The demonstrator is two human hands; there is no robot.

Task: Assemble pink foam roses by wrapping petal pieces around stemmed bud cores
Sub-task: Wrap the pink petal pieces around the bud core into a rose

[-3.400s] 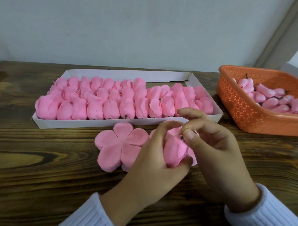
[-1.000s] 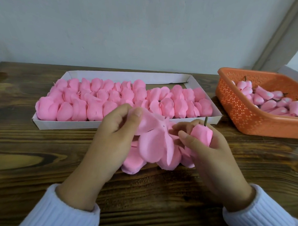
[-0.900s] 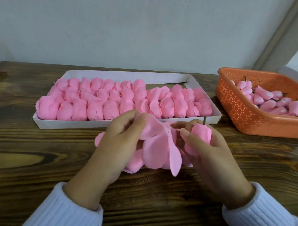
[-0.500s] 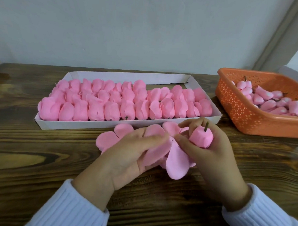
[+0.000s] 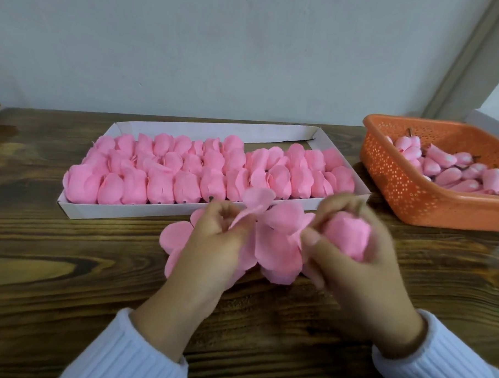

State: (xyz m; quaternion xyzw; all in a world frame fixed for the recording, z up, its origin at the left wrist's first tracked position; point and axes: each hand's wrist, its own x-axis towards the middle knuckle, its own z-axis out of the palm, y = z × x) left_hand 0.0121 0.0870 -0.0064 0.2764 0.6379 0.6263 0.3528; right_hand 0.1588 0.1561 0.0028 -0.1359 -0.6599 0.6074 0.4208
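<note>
- Wooden table (image 5: 66, 295): the work surface. All parts lie on it or are held just above it.
- White tray (image 5: 127, 210), far side: packed rows of finished roses (image 5: 186, 169), with a bare strip along its far wall. A good share of the work looks done.
- Orange basket (image 5: 399, 192), right: many bud cores (image 5: 455, 172) without petals, so plenty appears left to do.
- Left hand (image 5: 211, 250): fingers curled, pinching a lobe of the petal piece (image 5: 277, 247) raised between the hands.
- Right hand (image 5: 362, 268): fingers and thumb curled round a held bud core (image 5: 346, 238), which touches the petal piece. The view is blurred and the stem cannot be made out. The wrapping of this rose seems begun but not closed.
- Loose petal piece (image 5: 174, 237): flat on the table, partly under the left hand, unused.
</note>
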